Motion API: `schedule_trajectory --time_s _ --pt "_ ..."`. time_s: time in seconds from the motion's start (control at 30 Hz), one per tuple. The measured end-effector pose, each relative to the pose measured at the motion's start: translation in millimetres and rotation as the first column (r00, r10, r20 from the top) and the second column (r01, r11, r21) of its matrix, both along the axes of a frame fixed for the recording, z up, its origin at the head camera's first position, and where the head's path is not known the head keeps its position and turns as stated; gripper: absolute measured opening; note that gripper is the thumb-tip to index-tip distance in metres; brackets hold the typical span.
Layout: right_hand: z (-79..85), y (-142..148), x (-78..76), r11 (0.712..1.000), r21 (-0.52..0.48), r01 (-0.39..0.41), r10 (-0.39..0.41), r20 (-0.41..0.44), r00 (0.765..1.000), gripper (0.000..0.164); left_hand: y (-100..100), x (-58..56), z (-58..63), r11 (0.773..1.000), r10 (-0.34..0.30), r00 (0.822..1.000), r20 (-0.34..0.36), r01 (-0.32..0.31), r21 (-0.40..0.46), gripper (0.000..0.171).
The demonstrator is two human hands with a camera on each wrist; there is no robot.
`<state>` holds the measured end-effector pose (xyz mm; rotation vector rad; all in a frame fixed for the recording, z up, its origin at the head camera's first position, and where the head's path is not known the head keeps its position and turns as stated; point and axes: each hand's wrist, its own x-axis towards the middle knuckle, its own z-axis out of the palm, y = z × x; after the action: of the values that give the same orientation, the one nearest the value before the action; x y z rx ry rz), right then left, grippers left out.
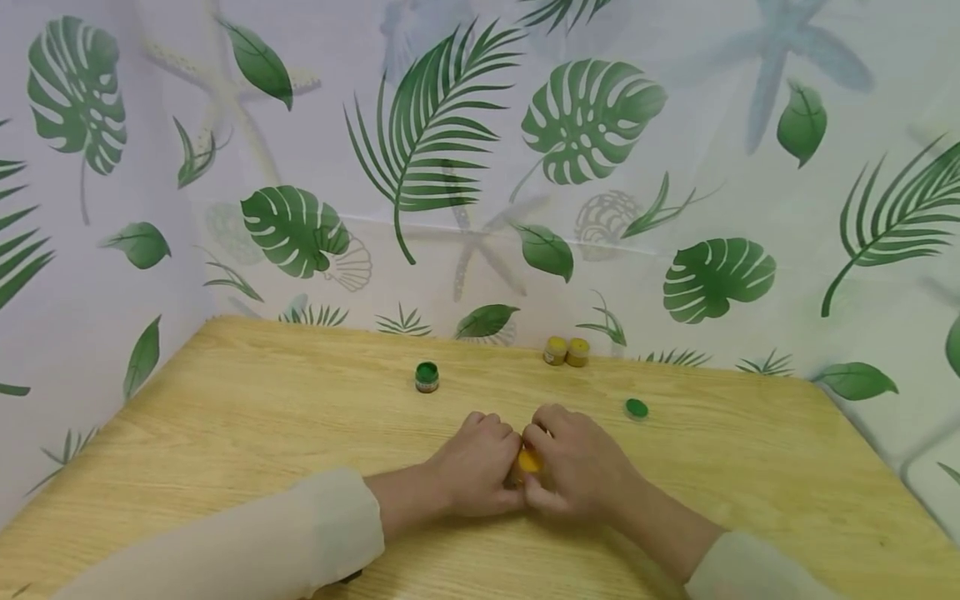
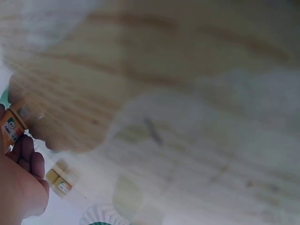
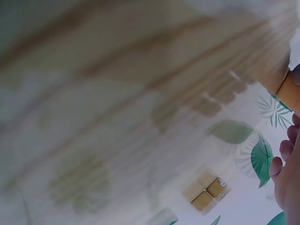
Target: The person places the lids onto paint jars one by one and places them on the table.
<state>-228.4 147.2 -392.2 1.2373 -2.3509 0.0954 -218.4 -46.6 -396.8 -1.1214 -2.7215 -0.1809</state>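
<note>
Close over the wooden table, a small paint jar with an orange-yellow top (image 1: 529, 461) is between both hands. My left hand (image 1: 480, 467) grips its side, and the left wrist view shows the orange jar's label (image 2: 11, 129) above the curled fingers. From the other side, my right hand (image 1: 577, 467) pinches the jar near its top, thumb in front and fingers behind. Part of the orange jar (image 3: 291, 91) appears at the edge of the right wrist view. The hands cover most of the jar.
Farther back on the wooden table (image 1: 247, 400) stands an uncovered green paint jar (image 1: 427, 379). A green lid (image 1: 636, 408) lies to the right. Two yellow-topped jars (image 1: 555, 351) stand side by side near the back edge, against a leaf-patterned cloth (image 1: 480, 225).
</note>
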Motion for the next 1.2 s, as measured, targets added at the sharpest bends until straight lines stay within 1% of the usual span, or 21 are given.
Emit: schedule_trajectory --time_s 0.17,0.3,0.4,0.47,0.63,0.7,0.77,0.87,0.93,1.0,1.1,1.2 --pt "-0.5 2.3 0.0 1.0 0.01 -0.003 0.003 0.042 0.999 0.025 1.9 -0.4 0.0 1.0 -0.001 1.0 0.008 0.0 0.024 0.03" --pt "-1.4 3.6 1.2 1.0 -0.002 0.021 -0.021 0.063 0.998 0.023 3.0 -0.3 -1.0 1.0 0.003 1.0 0.015 -0.003 0.009 0.031" --pt "-1.5 3.7 1.7 0.999 -0.009 0.04 -0.04 0.058 0.998 0.024 3.2 -0.3 -2.3 1.0 0.007 1.0 0.012 -0.007 0.0 0.031" --pt "-1.6 3.5 2.0 0.998 -0.008 0.057 -0.057 0.048 0.997 0.028 3.3 -0.4 -2.7 1.0 0.0 1.0 0.009 0.0 0.002 0.032" --pt "0.4 0.4 3.9 0.992 0.021 0.121 -0.122 0.037 0.992 0.046 2.6 -1.2 -2.3 1.0 -0.018 1.0 -0.002 0.018 -0.015 0.033" --pt "1.5 -0.6 4.8 0.99 0.047 0.133 -0.134 0.031 0.99 0.048 1.5 -1.4 -2.2 0.999 -0.022 1.0 0.001 0.022 -0.025 0.033" --pt "1.9 -0.7 5.1 0.989 0.074 0.129 -0.131 0.022 0.991 0.04 -0.2 -2.3 -1.9 1.0 -0.019 1.0 0.007 0.019 -0.024 0.033" --pt "2.4 0.7 4.8 0.988 0.116 0.101 -0.102 0.008 0.995 0.027 -1.9 -3.9 -1.5 1.0 -0.014 1.0 0.015 0.014 -0.014 0.033" --pt "2.1 2.1 4.4 0.987 0.139 0.077 -0.077 -0.006 0.997 0.027 -2.3 -4.0 -1.2 1.0 -0.017 1.0 0.021 0.017 -0.011 0.034" --pt "1.5 2.6 3.6 0.987 0.149 0.058 -0.056 -0.017 0.998 0.028 -2.5 -4.0 -1.0 1.0 -0.021 1.0 0.011 0.021 -0.013 0.034" --pt "0.1 3.1 2.4 0.989 0.14 0.041 -0.036 -0.038 0.999 0.03 -2.7 -3.4 -1.0 0.999 -0.031 0.999 -0.008 0.03 -0.019 0.034" --pt "-0.4 2.5 1.3 0.992 0.119 0.041 -0.037 -0.041 0.998 0.029 -3.2 -4.5 -1.3 0.999 -0.027 0.999 -0.023 0.027 -0.02 0.035"
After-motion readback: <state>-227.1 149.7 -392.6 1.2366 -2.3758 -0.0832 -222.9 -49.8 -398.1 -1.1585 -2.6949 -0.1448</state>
